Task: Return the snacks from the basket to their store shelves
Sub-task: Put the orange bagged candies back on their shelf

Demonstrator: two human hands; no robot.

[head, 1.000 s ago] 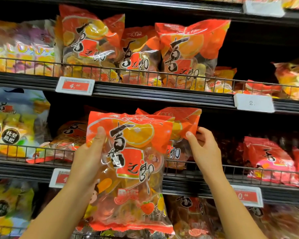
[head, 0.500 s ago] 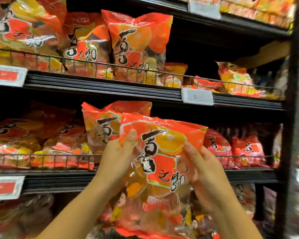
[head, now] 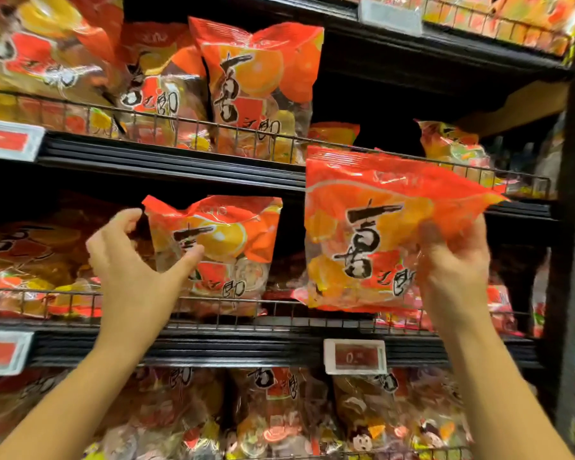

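Snack bag (head: 372, 234) hangs leftward from right hand (head: 452, 270) grip; left hand (head: 130, 260) spread wide.

I see a dark gap (head: 292, 247) on the middle shelf (head: 213, 346) between the standing bag (head: 219, 247) and the held bag (head: 372, 234); the wire rail (head: 213, 302) fences its front edge low.

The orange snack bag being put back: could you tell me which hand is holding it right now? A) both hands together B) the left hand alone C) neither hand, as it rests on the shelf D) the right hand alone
D: only the right hand grips the orange snack bag, held up in front of the shelf, while the left hand is apart from it, open beside a shelved bag.
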